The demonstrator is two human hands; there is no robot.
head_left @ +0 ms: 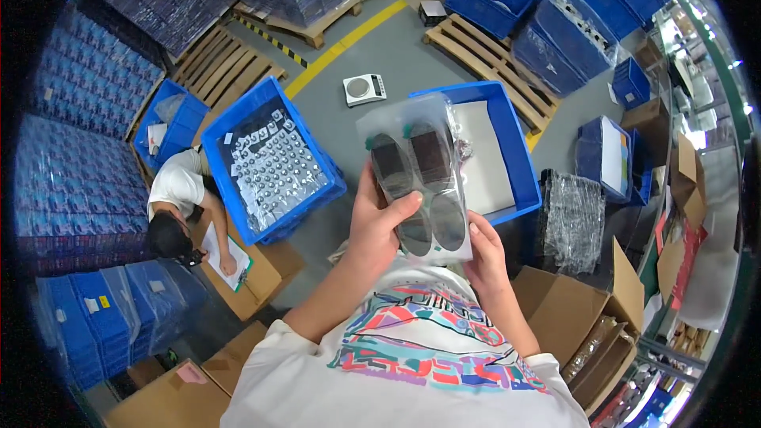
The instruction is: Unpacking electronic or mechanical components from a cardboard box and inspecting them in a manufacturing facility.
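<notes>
In front of my chest I hold a thin transparent plastic pack (pixel 438 194) with several dark oval, lens-like pieces showing through it. Small green marks sit beside some of the ovals. My left hand (pixel 376 226) grips its left edge, thumb lying across the front and fingers behind, out of sight. Low on the right edge, my right hand (pixel 486 254) pinches the pack, its fingertips partly hidden. Behind the pack's right side is a blue bin (pixel 519 150), with a white sheet and a few small pieces inside. The pack covers the bin's left part.
At left stands a blue bin (pixel 338 182) with rows of small shiny parts. Another person (pixel 176 190) bends over a clipboard (pixel 242 269) on a box. A white scale (pixel 365 89) rests ahead. An open carton (pixel 575 305) stands at my right, near pallets (pixel 499 55) and stacked bins.
</notes>
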